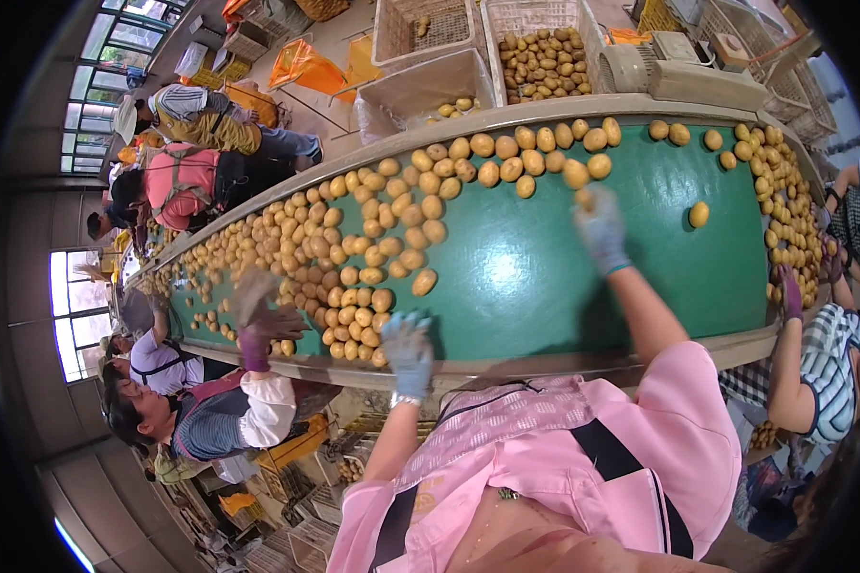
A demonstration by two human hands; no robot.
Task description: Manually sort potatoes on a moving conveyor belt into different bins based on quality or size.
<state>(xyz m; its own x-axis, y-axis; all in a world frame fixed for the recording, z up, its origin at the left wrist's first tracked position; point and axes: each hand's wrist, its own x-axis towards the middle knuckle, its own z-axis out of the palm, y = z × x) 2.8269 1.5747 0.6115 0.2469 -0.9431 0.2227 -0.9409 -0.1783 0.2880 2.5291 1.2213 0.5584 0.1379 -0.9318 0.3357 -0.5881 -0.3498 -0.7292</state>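
Observation:
Potatoes lie in dense rows and clusters along the green sorting belt. My left hand, in a pale blue glove, rests fingers apart at the belt's near edge, just right of a potato cluster. My right hand, gloved alike, reaches across the belt to potatoes by the far row. Its fingertips are blurred at a potato, so I cannot tell whether they grip it. A lone potato lies to the right of that hand.
Co-workers stand along both belt edges at left, one in pink; another's gloved hand is beside my left. At right, more hands work at piled potatoes. Beyond the belt stand potato crates, a lined bin and a motor.

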